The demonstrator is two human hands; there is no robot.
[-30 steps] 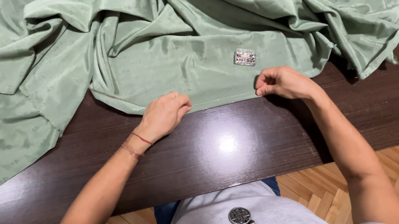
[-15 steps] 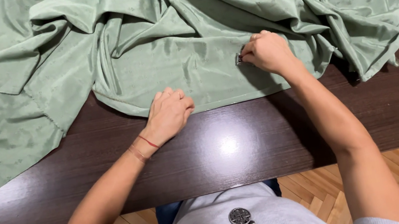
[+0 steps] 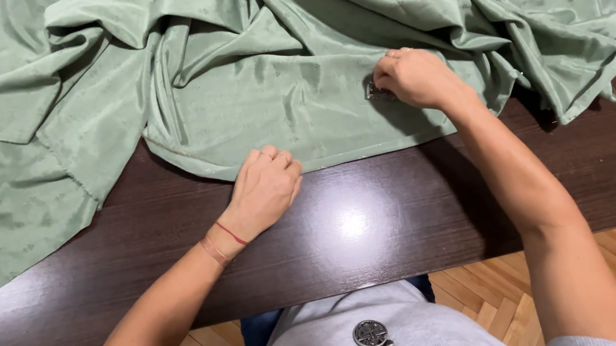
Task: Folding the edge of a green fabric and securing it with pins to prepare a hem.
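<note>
Green satin cloth (image 3: 225, 86) rumpled on dark table (image 3: 416, 213); left hand (image 3: 264, 189) fisted on hem; right hand (image 3: 414, 78) pinching, perhaps, small tag (image 3: 372, 91).

Sage-green cloth (image 3: 242, 83) with faint woven motifs; dark brown table (image 3: 385, 227).

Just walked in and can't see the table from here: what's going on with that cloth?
A person sits at a dark wooden table with a crumpled green fabric spread across it. The left hand grips the fabric's near hem. The right hand is closed on the fabric at a small label.
</note>
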